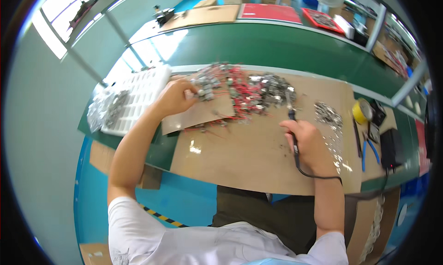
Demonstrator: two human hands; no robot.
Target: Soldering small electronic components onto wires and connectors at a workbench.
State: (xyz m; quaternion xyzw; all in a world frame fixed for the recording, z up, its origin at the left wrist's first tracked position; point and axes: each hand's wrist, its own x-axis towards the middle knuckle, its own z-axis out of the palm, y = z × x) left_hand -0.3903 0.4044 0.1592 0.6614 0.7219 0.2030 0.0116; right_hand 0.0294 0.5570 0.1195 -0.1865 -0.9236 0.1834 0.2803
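My right hand (308, 142) grips a soldering iron (292, 122) by its black handle, the metal tip pointing up at a heap of small silver metal parts (274, 89). A black cord runs from the iron past my wrist. My left hand (177, 98) is at the left edge of a pile of small metal components with red wires (210, 83), fingers curled in a pinch. What sits between those fingertips is blurred and cannot be made out. Under the left part of the pile lies a loose cardboard piece (198, 115). More red-wired parts (240, 92) spread between my hands.
A brown cardboard sheet (230, 163) covers the green bench. Left stand a white slotted tray (150, 89) and a clear plastic bag of parts (104, 110). Right lie scattered metal bits (328, 115), a yellow roll (362, 111), blue-handled pliers (369, 153) and a black box (391, 147).
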